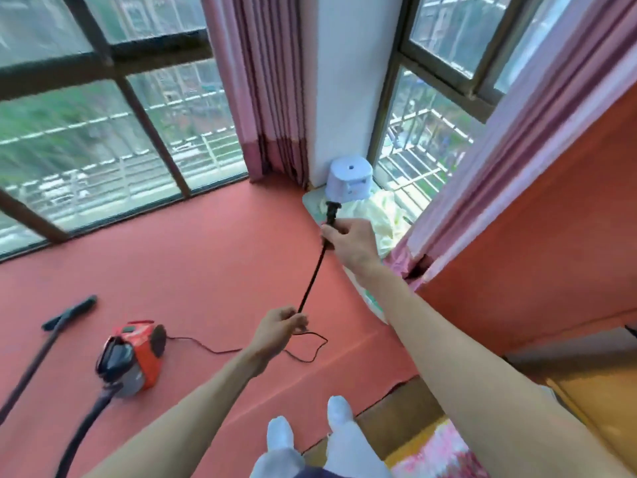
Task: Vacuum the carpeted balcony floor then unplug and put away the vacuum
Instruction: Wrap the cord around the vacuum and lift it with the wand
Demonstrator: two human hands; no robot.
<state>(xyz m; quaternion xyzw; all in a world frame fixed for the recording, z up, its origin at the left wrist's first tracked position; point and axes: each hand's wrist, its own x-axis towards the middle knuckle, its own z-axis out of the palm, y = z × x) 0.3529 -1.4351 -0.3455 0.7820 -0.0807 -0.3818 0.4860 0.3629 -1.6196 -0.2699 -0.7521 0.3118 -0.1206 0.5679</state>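
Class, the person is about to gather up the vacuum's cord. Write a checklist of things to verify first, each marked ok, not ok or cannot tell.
1. Black plug out of any socket: ok, it is in the air above the right hand.
2. Both hands holding the thin black power cord: ok, the left hand pinches it lower down.
3. Cord taut between the hands: ok.
4. Rest of cord free of knots: cannot tell; it loops on the red carpet.
5. Red canister vacuum switched off: cannot tell.

Your two arms bare to the elbow and beyond, no sleeves, no watch or rings showing, your left hand (281,324), your right hand (351,238), white socks (339,414) on both feet
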